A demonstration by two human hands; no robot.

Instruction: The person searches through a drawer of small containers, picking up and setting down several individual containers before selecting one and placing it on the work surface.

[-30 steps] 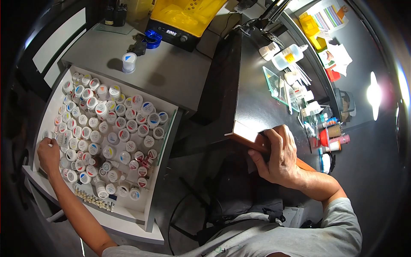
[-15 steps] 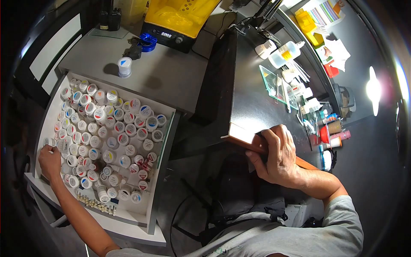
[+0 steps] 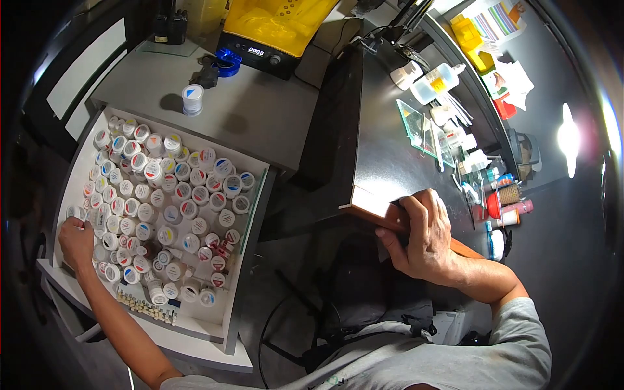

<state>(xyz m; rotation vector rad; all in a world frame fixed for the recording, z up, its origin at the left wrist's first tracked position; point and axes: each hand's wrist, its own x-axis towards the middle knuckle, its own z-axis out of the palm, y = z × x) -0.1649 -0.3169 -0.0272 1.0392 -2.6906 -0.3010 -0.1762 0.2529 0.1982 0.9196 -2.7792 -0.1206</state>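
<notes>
Inside an open white drawer (image 3: 211, 328), many small round jars (image 3: 145, 231) stand close together, their white lids marked with coloured labels. My left hand (image 3: 77, 245) is at the drawer's left side with its fingers curled. A jar (image 3: 75, 212) shows just beyond its fingertips; what the fingers hold, if anything, is hidden. On the other side, my right hand (image 3: 422, 237) grips the brown wooden edge piece (image 3: 377, 218) at the corner of the black desk, thumb below and fingers over the top.
A single jar (image 3: 193, 99) stands on the grey cabinet top (image 3: 260, 123), near a blue ring-shaped object (image 3: 227, 62) and a yellow-covered machine (image 3: 273, 29). Bottles, glass plates (image 3: 416, 127) and small tools lie on the black desk (image 3: 377, 143). Tooth-like pieces (image 3: 146, 309) lie at the drawer's front.
The view has shifted very slightly. Both hands keep almost the same place and pose, and the jars look unmoved.
</notes>
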